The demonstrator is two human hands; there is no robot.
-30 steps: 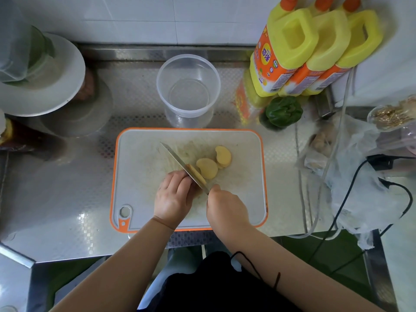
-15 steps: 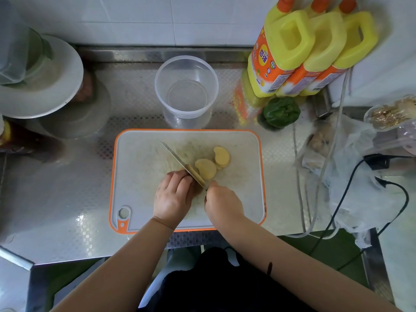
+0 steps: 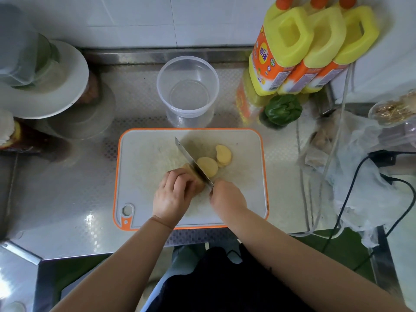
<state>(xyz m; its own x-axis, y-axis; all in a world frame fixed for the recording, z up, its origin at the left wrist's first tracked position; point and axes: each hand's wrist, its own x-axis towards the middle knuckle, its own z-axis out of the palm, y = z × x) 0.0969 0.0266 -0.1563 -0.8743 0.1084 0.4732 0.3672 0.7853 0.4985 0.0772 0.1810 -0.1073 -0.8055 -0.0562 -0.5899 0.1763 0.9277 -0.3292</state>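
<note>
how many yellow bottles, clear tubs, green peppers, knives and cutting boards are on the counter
yellow bottles: 3
clear tub: 1
green pepper: 1
knife: 1
cutting board: 1
total: 7

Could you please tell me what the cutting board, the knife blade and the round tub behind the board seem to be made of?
Cutting board: probably plastic, matte off-white with an orange moulded edge.
Knife blade: metal, likely steel, grey with a dull sheen.
Tub: clear plastic, glossy; the counter shows through its wall.
</note>
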